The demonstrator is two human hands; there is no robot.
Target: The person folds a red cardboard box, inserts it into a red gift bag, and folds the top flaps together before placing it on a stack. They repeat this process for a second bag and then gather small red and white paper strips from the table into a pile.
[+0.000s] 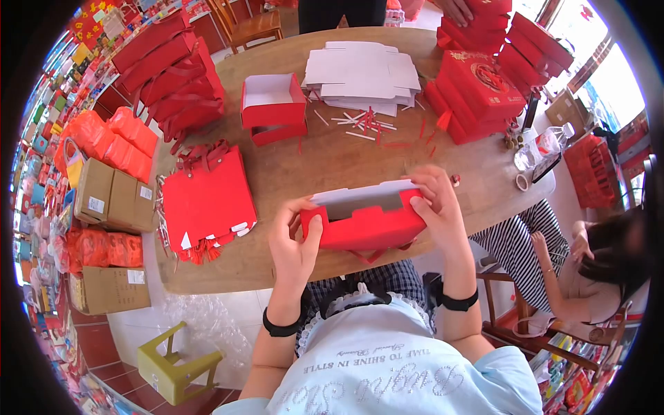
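Note:
Between my two hands is a red cardboard box [370, 232] with a white inside, its top side open towards me and a cut-out flap along the near edge. My left hand [294, 235] grips its left end, thumb on the red outer face and fingers behind. At the right end, my right hand [436, 200] holds the corner in the same way, with the thumb on the front. A red ribbon [373, 257] hangs below the box at the table's near edge.
A stack of flat white card [363, 72], red-and-white paper strips [360, 124] and open red boxes [273, 104] lie on the wooden table [277, 173]. Red bags [207, 197] lie left; finished-looking red boxes [477, 90] pile right. A seated person [588, 263] is at right; a green stool [176, 366] stands lower left.

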